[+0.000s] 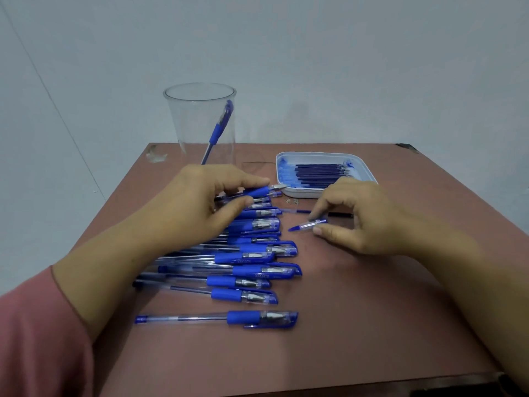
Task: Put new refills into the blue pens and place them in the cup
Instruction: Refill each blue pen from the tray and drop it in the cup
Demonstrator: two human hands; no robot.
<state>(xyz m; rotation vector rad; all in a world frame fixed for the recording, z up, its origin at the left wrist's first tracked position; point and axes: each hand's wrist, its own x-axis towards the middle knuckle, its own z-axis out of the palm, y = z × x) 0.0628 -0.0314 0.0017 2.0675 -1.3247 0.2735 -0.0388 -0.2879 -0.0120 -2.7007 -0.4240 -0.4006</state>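
Note:
Several blue pens (229, 270) lie in a row on the brown table (343, 325), caps to the right. My left hand (200, 202) grips an uncapped pen (262, 191) at the far end of the row, its metal tip pointing right. My right hand (360, 216) pinches a blue pen cap (307, 225) just above the table. A clear plastic cup (200, 121) stands at the back left with one blue pen (219, 128) leaning inside. A white tray (363, 167) at the back right holds several dark blue refills (320, 174).
A used refill (297, 211) and a thin black one (340, 215) lie on the table between tray and cap. Small metal bits (292, 200) sit in front of the tray. A pale wall stands behind the table; a pink sleeve (37, 333) covers my left arm.

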